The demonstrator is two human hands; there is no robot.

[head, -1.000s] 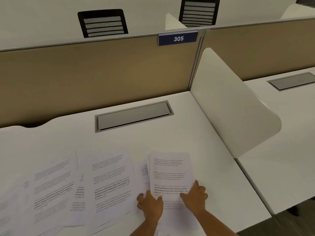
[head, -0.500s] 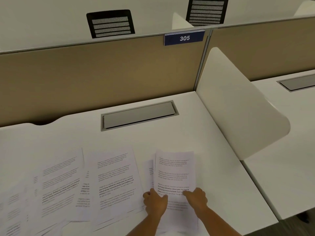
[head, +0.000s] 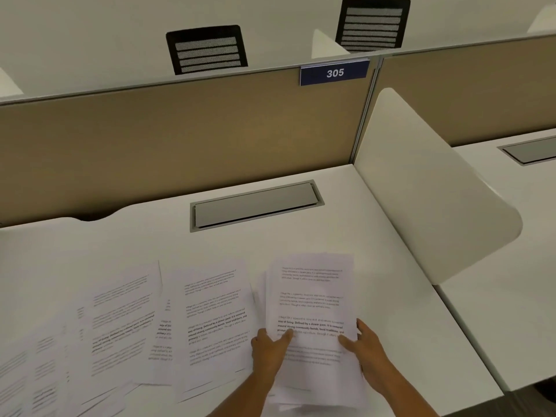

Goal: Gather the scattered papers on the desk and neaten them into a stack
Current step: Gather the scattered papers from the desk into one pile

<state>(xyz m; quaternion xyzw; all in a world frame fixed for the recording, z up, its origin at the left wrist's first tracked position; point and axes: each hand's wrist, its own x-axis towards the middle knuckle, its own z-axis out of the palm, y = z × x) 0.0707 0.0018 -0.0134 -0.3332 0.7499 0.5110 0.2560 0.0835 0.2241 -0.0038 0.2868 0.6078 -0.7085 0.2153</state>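
Loose sheets (head: 99, 332): overlapped and skewed, spread across the left of the table (head: 301, 242). Single sheet (head: 215, 323): flat, just beside the pile. Gathered pile (head: 313, 308): right of centre, edges uneven. Left hand (head: 269, 349): fingers clamped on the pile's left edge, thumb on top. Right hand (head: 365, 344): fingers closed on the right edge. Advice: edges are best squared by inward pressure from both sides before further sheets are drawn in. Cable hatch (head: 255, 204) and side divider (head: 427, 191): behind and right, no obstruction judged.
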